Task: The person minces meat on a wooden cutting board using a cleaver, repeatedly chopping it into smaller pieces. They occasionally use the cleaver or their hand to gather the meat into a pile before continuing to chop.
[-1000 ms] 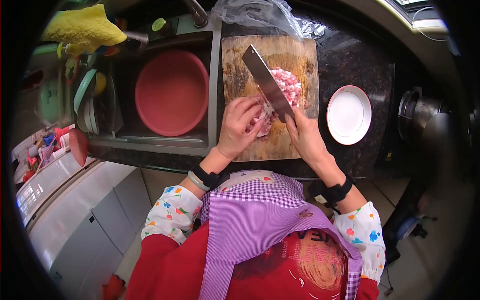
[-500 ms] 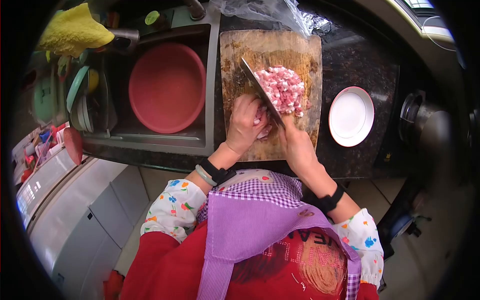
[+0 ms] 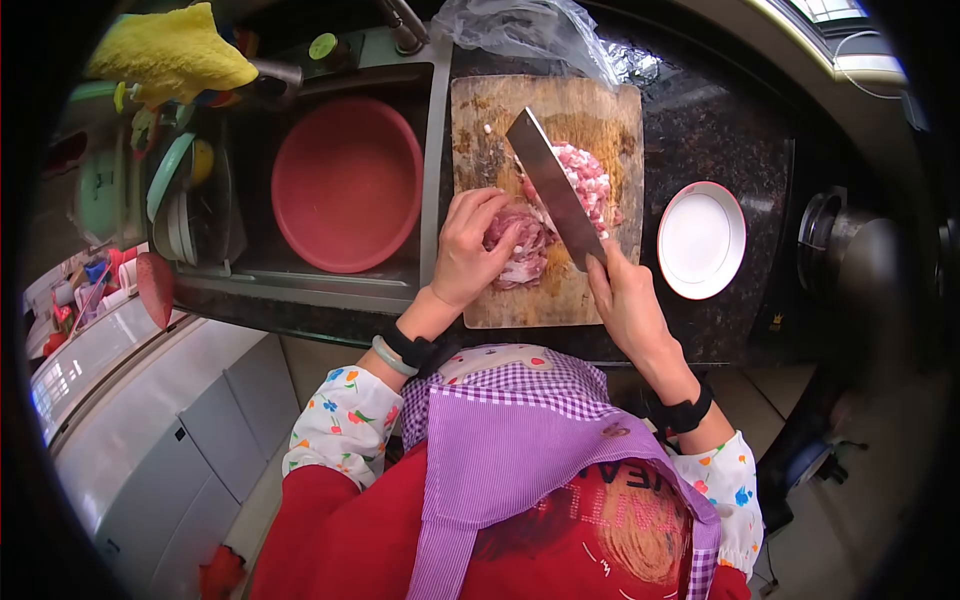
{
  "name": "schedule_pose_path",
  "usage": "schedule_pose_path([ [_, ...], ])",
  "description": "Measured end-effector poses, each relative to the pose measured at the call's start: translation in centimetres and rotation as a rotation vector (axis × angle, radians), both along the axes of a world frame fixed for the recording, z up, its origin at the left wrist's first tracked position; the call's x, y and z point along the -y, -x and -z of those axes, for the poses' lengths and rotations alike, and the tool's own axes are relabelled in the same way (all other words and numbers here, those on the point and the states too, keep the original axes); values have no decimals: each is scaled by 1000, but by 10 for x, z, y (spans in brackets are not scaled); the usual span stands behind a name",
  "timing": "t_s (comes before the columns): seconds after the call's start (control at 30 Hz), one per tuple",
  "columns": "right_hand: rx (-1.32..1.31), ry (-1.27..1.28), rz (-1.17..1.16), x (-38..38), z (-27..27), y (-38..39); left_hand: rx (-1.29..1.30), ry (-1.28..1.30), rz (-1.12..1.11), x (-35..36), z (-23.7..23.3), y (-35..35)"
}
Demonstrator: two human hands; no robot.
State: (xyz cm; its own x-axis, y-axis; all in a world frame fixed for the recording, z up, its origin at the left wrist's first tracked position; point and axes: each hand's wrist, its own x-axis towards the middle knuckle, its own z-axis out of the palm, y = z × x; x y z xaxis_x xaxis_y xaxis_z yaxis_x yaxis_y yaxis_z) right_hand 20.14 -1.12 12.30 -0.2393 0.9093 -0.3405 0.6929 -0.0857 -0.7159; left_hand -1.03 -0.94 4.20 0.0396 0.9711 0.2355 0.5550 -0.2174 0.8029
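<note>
A wooden cutting board [image 3: 545, 310] lies in front of me on the dark counter. With my right hand [image 3: 630, 300] I grip a cleaver [image 3: 553, 180], whose broad blade is tilted with its flat side showing and slants up to the left. Behind the blade, partly covered by it, is a pile of diced pink and white meat [image 3: 592, 182]. My left hand [image 3: 465, 248] is curled around the left side of a larger piece of raw meat [image 3: 524, 262], its thumb on the near side and its fingers across the far side.
To the right stands a white oval dish [image 3: 703, 243] with a red rim. Left of the board, a red basin [image 3: 348, 215] sits in the sink [image 3: 435, 130]. A clear plastic bag [image 3: 530, 30] lies behind the board. Plates [image 3: 180, 225] stand in a rack at far left.
The cleaver has moved away from the left hand to the right, and its blade has turned flatter. My left hand has opened up somewhat, so more of the large meat piece shows.
</note>
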Motion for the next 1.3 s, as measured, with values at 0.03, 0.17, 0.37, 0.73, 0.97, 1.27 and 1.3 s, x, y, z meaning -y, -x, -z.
schedule_pose_path([
  [0.03,1,1,0,3,-4,-3,-4,8,-26,-1,2,-3],
  [0.17,90,46,-126,15,-1,-8,-11,5,-49,4,14,-18],
  [0.37,136,78,-109,20,30,5,0,-8,-54,5,23,-24],
  [0.73,-197,-219,128,-39,66,13,3,-39,162,-10,3,2],
  [0.97,-124,-79,273,-23,24,-25,28,-92,25,-88,11,23],
  [1.27,-49,12,226,23,14,-49,-327,19,89,-108,22,23],
  [1.3,-53,11,226,25,18,-48,-331,18,88,-102,21,20],
])
